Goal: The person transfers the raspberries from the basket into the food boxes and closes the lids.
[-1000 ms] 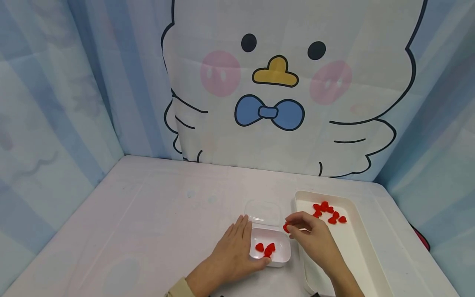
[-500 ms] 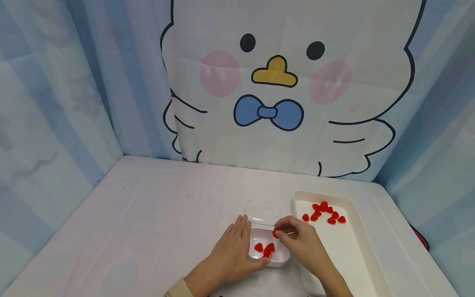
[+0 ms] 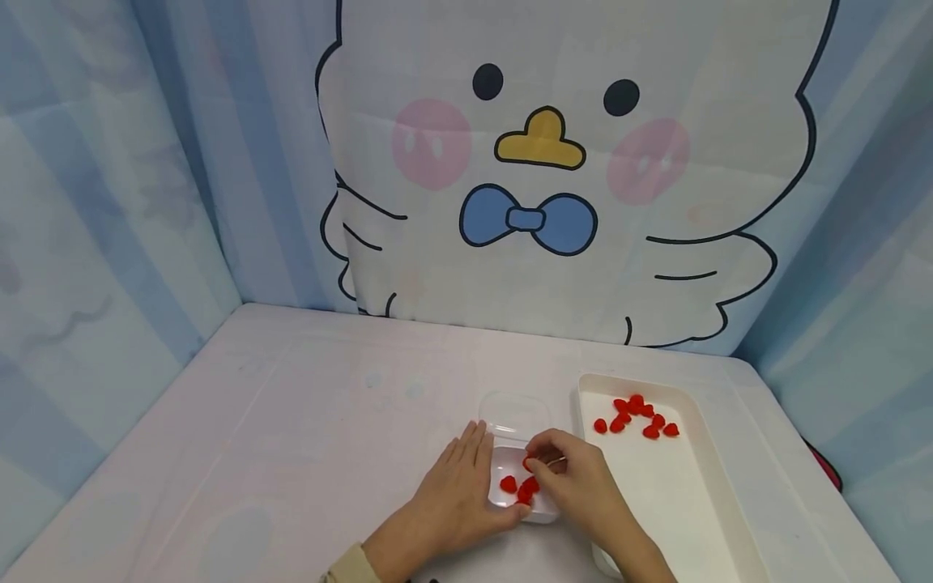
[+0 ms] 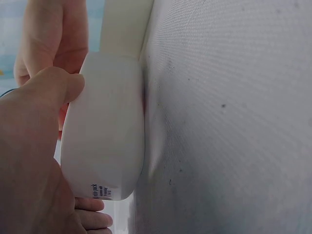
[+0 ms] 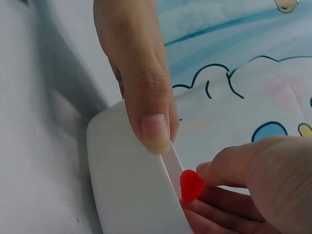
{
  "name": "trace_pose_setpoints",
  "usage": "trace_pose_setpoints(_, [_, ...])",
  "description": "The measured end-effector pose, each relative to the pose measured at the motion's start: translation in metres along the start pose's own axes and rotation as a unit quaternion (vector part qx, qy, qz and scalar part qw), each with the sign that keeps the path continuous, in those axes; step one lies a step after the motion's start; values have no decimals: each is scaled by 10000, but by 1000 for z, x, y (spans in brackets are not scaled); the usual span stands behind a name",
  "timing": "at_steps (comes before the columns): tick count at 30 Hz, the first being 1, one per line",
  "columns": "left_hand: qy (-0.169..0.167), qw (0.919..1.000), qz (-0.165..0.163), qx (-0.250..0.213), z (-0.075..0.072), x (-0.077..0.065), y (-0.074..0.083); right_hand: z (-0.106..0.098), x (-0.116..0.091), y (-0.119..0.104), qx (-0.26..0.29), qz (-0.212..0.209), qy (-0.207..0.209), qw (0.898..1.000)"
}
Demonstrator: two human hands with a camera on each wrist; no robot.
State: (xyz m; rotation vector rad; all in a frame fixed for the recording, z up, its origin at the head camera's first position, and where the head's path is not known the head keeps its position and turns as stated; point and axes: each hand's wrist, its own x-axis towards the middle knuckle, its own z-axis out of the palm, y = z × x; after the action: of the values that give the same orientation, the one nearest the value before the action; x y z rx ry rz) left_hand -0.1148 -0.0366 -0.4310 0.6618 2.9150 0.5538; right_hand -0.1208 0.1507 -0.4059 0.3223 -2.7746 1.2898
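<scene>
My right hand pinches a red raspberry-shaped piece between thumb and fingers, over the right side of a small white box. Several like red pieces lie inside that box, mostly towards its near side. Along the box's left side lie the straight fingers of my left hand, with its thumb pressed on the near rim. The box's clear lid is folded back behind it. Small dark print shows on the box wall in the left wrist view.
A long white tray stands at the right, with several red pieces at its far end. Box and tray stand on a pale cloth-covered table. Behind rises a curtain with a cartoon bird, and blue striped curtains flank both sides.
My right hand has moved left from beside the tray to over the white box, carrying the red raspberry-shaped piece. My left hand has stayed at the box.
</scene>
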Motion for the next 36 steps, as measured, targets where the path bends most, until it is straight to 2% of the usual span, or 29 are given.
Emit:
trace_pose_setpoints(3, [-14, 10000, -27, 44, 0, 0, 0, 1, 1, -1, -64, 3, 9, 10000])
trace_pose_setpoints(18, [-95, 9999, -61, 59, 0, 2, 0, -3, 0, -8, -100, 584, 50, 9982])
trace_pose_setpoints(22, [-72, 9998, -58, 154, 1, 2, 1, -5, 1, -9, -47, 588, 69, 9982])
trace_pose_setpoints(36, [-90, 9998, -167, 59, 1, 2, 1, -21, 3, -7, -138, 640, 321, 9973])
